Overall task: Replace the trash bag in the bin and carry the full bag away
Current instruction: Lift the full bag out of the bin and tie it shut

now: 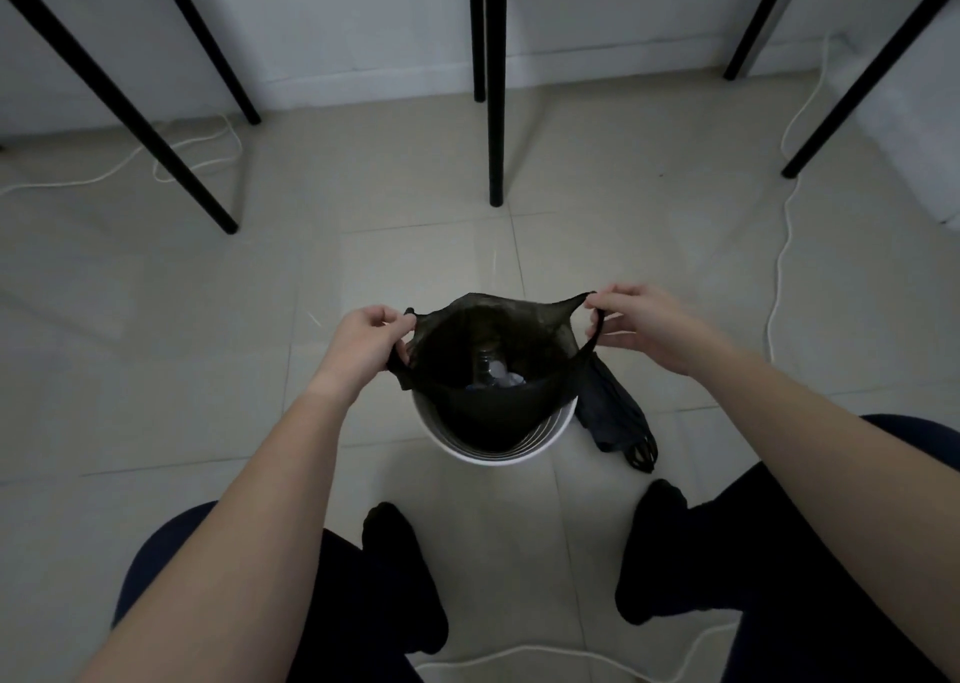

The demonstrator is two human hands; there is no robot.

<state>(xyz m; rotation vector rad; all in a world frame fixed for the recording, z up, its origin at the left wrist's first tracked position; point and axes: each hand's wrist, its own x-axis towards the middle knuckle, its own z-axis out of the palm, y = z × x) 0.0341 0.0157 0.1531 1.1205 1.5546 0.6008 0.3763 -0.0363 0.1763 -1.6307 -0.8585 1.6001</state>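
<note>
A small round white bin [550, 440] stands on the tiled floor in front of my feet. Inside it sits a black trash bag [493, 401] with its mouth spread wide above the rim. A clear plastic bottle [485, 365] and some white paper lie at the bottom of the bag. My left hand [366, 342] pinches the bag's left handle loop. My right hand [641, 321] pinches the right handle loop, pulling it outward. A folded black spare bag [615, 417] lies on the floor just right of the bin.
Black table legs [496, 110] rise from the floor beyond the bin, with more at the left [156, 147] and right [852, 100]. White cables [779, 277] trail over the tiles on both sides and near my feet [400, 573]. A white wall closes the back.
</note>
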